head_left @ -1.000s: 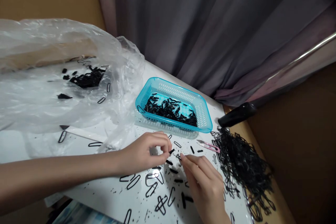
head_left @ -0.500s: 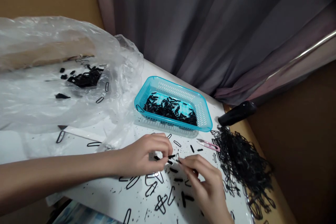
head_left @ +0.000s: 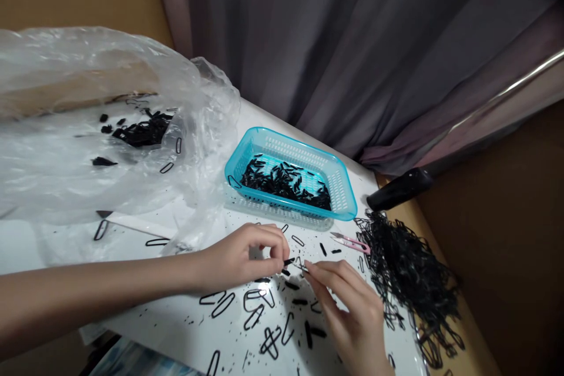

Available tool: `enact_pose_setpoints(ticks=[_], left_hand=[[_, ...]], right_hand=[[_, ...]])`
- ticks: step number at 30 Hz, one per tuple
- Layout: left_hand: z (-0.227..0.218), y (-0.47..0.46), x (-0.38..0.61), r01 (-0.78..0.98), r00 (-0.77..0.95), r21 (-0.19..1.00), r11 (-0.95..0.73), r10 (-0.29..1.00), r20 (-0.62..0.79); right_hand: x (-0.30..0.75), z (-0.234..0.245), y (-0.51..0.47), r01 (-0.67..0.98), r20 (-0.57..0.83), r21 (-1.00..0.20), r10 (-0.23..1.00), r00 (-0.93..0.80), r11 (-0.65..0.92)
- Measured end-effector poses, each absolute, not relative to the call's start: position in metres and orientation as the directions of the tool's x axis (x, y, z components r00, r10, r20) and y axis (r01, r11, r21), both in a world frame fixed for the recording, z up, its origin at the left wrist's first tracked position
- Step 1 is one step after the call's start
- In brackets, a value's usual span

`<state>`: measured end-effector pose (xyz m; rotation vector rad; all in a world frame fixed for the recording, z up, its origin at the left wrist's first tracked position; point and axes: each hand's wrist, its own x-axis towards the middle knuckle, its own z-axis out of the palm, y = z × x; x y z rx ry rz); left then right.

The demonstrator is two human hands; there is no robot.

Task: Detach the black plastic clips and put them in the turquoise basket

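Over the white tabletop, my left hand (head_left: 258, 252) pinches a short black strip (head_left: 288, 261) between thumb and fingertips. My right hand (head_left: 348, 302) is closed in a pinch on a small thin piece (head_left: 301, 267), close to the strip's free end. The kind of this piece is too small to make out, and whether it touches the strip I cannot tell. Below the hands lie several thin black loops (head_left: 254, 317) and short black strips (head_left: 308, 335). Pink thread snips (head_left: 352, 242) rest beyond my right hand.
A blue plastic basket (head_left: 348, 188) holding many black strips stands behind the hands. To the right lies a tangled heap of black loops (head_left: 409, 270) beside a black cylindrical object (head_left: 399, 189). A large clear plastic bag (head_left: 57, 182) covers the left side, near a white-handled blade (head_left: 141, 224).
My right hand has shifted slightly right and down, drawing away from my left fingertips. My left hand stays almost in place, still pinching the black strip.
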<state>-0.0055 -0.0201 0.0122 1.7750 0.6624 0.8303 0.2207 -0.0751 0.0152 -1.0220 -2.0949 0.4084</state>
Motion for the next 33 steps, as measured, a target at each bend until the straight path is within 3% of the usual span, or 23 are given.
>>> enact_pose_setpoints(ticks=[9,18,28,33], left_hand=[[0.009,-0.02,-0.004,0.045,0.601,0.93,-0.366,0.753,0.267],[0.01,-0.021,-0.005,0.065,0.623,0.945,-0.322,0.752,0.214],[0.011,-0.023,-0.004,0.043,0.643,0.993,-0.112,0.763,0.058],[0.008,-0.021,-0.003,0.069,0.668,0.983,-0.168,0.74,0.079]], right_hand=[[0.22,0.016,-0.075,0.594,0.512,-0.451,0.738,-0.439,0.666],[0.222,0.013,-0.075,0.62,0.579,-0.305,0.658,-0.482,0.723],[0.228,0.019,-0.076,0.63,0.504,-0.117,0.592,-0.629,0.768],[0.224,0.024,-0.077,0.637,0.492,-0.037,0.569,-0.659,0.77]])
